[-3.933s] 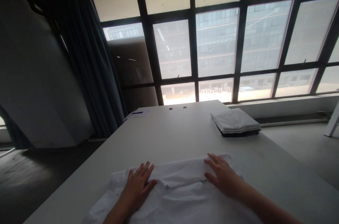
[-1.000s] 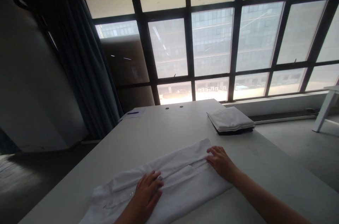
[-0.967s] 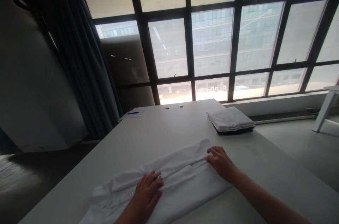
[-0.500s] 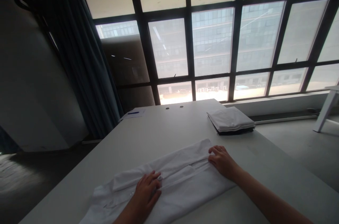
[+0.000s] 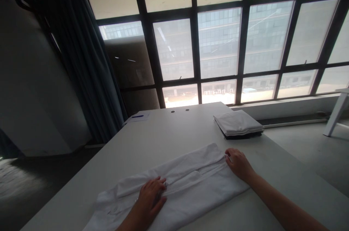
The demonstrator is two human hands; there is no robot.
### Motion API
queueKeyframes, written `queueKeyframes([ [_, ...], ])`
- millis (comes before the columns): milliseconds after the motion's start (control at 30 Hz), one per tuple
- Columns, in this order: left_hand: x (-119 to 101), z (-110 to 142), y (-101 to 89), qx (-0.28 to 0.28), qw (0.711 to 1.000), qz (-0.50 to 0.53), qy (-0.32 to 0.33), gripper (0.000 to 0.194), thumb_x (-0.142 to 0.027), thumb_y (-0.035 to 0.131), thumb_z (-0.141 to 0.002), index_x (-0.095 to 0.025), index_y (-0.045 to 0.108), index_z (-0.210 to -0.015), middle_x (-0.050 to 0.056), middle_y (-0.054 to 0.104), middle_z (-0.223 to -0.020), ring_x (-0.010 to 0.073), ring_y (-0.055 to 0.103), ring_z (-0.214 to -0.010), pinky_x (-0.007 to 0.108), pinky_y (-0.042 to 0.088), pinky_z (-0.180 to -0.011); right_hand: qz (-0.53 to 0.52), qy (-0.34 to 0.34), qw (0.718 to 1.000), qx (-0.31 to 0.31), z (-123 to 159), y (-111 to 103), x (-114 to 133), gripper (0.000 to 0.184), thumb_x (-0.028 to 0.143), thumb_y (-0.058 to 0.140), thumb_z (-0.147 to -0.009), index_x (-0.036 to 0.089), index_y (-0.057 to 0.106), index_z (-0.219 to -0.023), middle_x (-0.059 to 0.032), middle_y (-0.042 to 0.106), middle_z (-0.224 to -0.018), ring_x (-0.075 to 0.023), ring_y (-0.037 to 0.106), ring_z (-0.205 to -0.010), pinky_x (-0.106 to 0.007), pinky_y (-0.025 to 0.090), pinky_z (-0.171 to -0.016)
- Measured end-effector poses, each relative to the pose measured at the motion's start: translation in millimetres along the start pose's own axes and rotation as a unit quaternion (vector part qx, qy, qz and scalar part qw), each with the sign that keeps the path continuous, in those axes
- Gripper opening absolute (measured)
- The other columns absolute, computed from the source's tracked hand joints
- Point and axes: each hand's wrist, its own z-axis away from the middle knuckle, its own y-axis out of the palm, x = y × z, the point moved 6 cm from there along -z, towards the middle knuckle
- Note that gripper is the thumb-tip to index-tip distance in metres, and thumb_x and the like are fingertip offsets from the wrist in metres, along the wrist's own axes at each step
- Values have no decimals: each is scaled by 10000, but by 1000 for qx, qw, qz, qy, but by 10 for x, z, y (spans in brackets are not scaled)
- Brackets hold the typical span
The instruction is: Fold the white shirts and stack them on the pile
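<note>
Left hand (image 5: 150, 195) rests, loosely spread, on the white garment (image 5: 200, 191) on the desk (image 5: 174, 136); right hand (image 5: 240, 164) pinches its right end; folded stack (image 5: 239, 123) far right

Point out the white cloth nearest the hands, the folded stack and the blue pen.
White cloth (image 5: 188, 189), head view: near its middle.
Folded stack (image 5: 236, 122), head view: its top face.
Blue pen (image 5: 137, 116), head view: its barrel.

The near edge of the desk (image 5: 177, 132) and part of the cloth (image 5: 191, 192) are cut off below. The left hand (image 5: 151, 195) hides some cloth, the right hand (image 5: 239, 164) a bit of its edge. Any print on the paper (image 5: 144, 117) at the desk's far left corner is too small to read.
</note>
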Motion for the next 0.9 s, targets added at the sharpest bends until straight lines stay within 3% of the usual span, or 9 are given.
queueKeyframes([
  [100,7,4,-15,-18,1000,1,-1,234,-399,635,-931,-332,667,-1154,29,670,-1383,292,575,-1341,503,516,-1091,-27,16,999,-5,-12,37,-58,320,380,415,-1000,187,668,-971,-94,691,-945,-241,619,-900,-347,398,-832],
  [200,10,-3,-19,-21,1000,2,-5,175,-382,649,-920,-321,673,-1082,21,675,-1376,291,577,-1338,498,522,-1085,-23,16,1000,2,-17,52,-55,391,464,423,-1011,204,646,-821,-75,673,-856,-235,611,-834,-341,390,-795],
  [333,5,-7,-17,-19,1000,-7,2,104,-381,643,-927,-293,672,-975,29,682,-1364,292,580,-1333,475,529,-1076,-1,0,1000,3,-12,38,3,334,420,489,-981,208,614,-754,-61,653,-823,-229,605,-810,-330,377,-780],
  [533,52,33,-12,-82,995,-40,36,366,-445,665,-921,-310,621,-1258,53,714,-1281,263,663,-1208,426,561,-1042,3,-20,1000,-7,5,-19,61,280,311,456,-970,200,599,-756,-58,638,-820,-209,593,-806,-325,382,-791],
  [667,61,35,0,-99,992,-68,39,476,-492,661,-919,-306,580,-1350,64,714,-1260,263,678,-1165,414,578,-1021,57,7,998,12,0,-50,76,239,294,492,-932,202,633,-763,-79,651,-856,-242,610,-847,-353,406,-789],
  [733,51,20,11,-85,993,-78,30,416,-492,648,-927,-322,618,-1305,61,705,-1273,264,671,-1176,417,581,-1021,78,11,997,3,3,-106,155,213,301,507,-931,188,677,-870,-115,679,-955,-279,623,-933,-395,429,-842],
  [800,38,2,30,-59,995,-82,25,319,-485,613,-949,-337,663,-1227,50,675,-1339,268,632,-1249,436,557,-1061,60,-27,998,-5,30,-150,336,296,343,500,-961,165,692,-1099,-163,681,-1167,-311,607,-1107,-446,425,-968],
  [900,60,-17,91,-7,997,-80,11,315,-496,507,-1000,-342,676,-1217,15,539,-1527,284,466,-1436,520,432,-1181,-18,-143,987,73,154,-69,717,534,454,445,-1015,205,500,-1484,-136,498,-1530,-303,430,-1416,-476,311,-1168],
])
